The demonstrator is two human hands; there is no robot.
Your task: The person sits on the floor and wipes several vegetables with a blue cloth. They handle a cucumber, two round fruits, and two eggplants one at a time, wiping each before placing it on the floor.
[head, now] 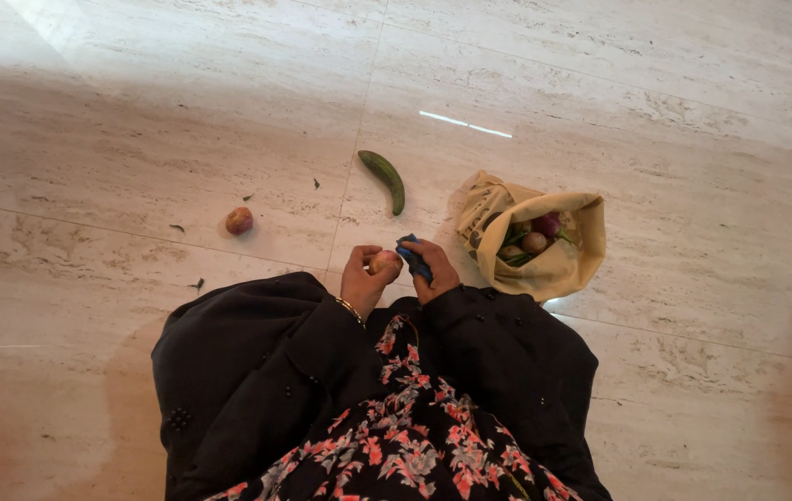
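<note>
Sitting on the pale stone floor (pixel 136 139), a person is holding a small round onion (pixel 383 263) tight in the left hand (pixel 364 276). The right hand (pixel 430 267) is wrapping its fingers around a blue peeler (pixel 412 257), touching the onion. Another onion (pixel 239 220) is lying to the left. A green cucumber (pixel 385 178) is lying ahead, near a yellow bag (pixel 563 264) of vegetables.

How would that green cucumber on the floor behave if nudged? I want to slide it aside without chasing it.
The cucumber looks firm and curved, so it would probably pivot or wobble in an arc rather than roll straight. The polished stone floor looks smooth, so it may slide easily. It lies apart from the cloth bag, so nothing would stop it.
</note>
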